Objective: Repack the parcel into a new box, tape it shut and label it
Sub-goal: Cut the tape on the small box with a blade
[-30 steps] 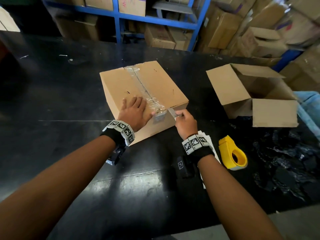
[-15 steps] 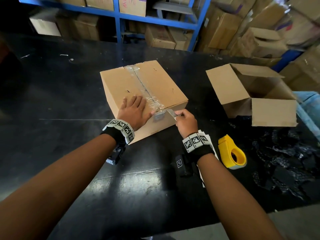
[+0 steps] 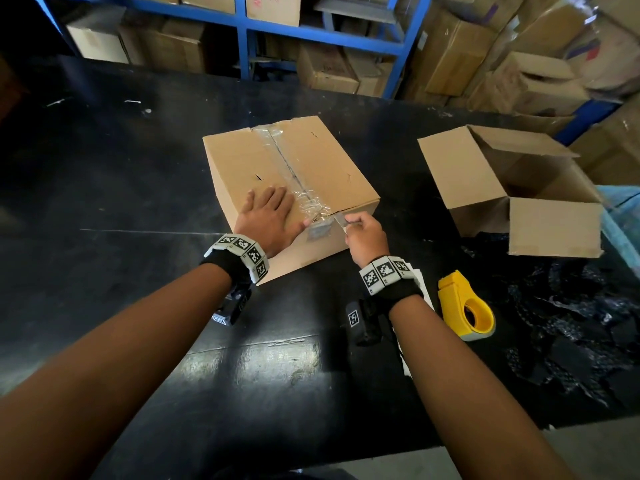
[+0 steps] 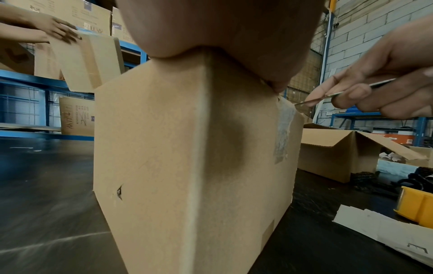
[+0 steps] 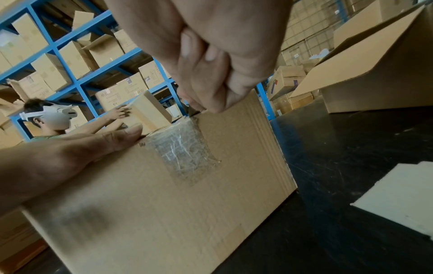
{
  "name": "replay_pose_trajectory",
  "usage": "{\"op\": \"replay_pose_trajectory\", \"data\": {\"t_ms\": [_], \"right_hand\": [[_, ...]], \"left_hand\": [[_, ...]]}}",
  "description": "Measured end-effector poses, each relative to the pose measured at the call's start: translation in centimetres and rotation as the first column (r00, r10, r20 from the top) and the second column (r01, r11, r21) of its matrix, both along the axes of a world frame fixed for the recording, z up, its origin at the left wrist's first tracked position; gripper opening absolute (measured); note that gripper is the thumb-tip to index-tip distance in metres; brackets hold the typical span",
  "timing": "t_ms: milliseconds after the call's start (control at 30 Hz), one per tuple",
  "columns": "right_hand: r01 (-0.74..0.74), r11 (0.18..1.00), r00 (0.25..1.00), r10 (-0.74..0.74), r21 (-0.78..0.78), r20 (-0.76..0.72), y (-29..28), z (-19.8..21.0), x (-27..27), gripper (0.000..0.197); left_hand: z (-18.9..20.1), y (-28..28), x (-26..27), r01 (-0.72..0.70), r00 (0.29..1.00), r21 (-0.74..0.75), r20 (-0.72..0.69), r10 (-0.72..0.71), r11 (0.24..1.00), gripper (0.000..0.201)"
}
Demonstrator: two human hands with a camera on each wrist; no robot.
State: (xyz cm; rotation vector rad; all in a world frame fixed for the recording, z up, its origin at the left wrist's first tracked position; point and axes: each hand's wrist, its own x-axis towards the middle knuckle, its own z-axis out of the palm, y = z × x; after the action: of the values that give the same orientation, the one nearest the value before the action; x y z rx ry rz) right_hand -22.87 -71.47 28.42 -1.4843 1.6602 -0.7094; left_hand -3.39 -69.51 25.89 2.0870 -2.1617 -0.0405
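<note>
Little has moved since the earlier frames: both hands keep their places at the near edge of the sealed box [image 3: 291, 188], and only the view has shifted slightly. That taped cardboard box sits on the black worktop [image 3: 138, 174], its top seam covered by a strip of clear tape [image 3: 294, 174] that folds down over the near side. The left hand [image 3: 268, 220] lies flat on the box top with fingers spread and straight, pressing down, its thumb at the top edge just beside the wrinkled tape end. The right hand [image 3: 367, 233] has its fingers curled around a thin metal blade [image 4: 332, 95], whose tip meets the tape at the top edge of the box. To the right, well apart from the sealed box, an open empty box [image 3: 519, 188] stands with its flaps out. Near the right wrist a yellow tape dispenser [image 3: 465, 306] rests on the worktop, just beside some white paper sheets [image 4: 379, 228]. Blue shelving [image 3: 249, 39] stacked with cartons runs behind, and in the right wrist view another person [image 5: 49, 118] handles a carton there.
</note>
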Motion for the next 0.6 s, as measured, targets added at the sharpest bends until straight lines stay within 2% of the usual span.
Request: {"op": "replay_pose_trajectory", "data": {"t_ms": [167, 600], "right_hand": [[-0.062, 0.998, 0.998, 0.062, -0.007, 0.009, 0.3, -0.3, -0.5, 0.026], [-0.064, 0.998, 0.997, 0.064, -0.006, 0.034, -0.1, -0.3, 0.7, 0.025]], "left_hand": [[0.0, 0.1, -0.1, -0.001, 1.000, -0.007, -0.010, 0.001, 1.000, 0.077], [0.0, 0.0, 0.0, -0.012, 1.000, 0.061, 0.001, 0.012, 0.998, 0.078]]}}
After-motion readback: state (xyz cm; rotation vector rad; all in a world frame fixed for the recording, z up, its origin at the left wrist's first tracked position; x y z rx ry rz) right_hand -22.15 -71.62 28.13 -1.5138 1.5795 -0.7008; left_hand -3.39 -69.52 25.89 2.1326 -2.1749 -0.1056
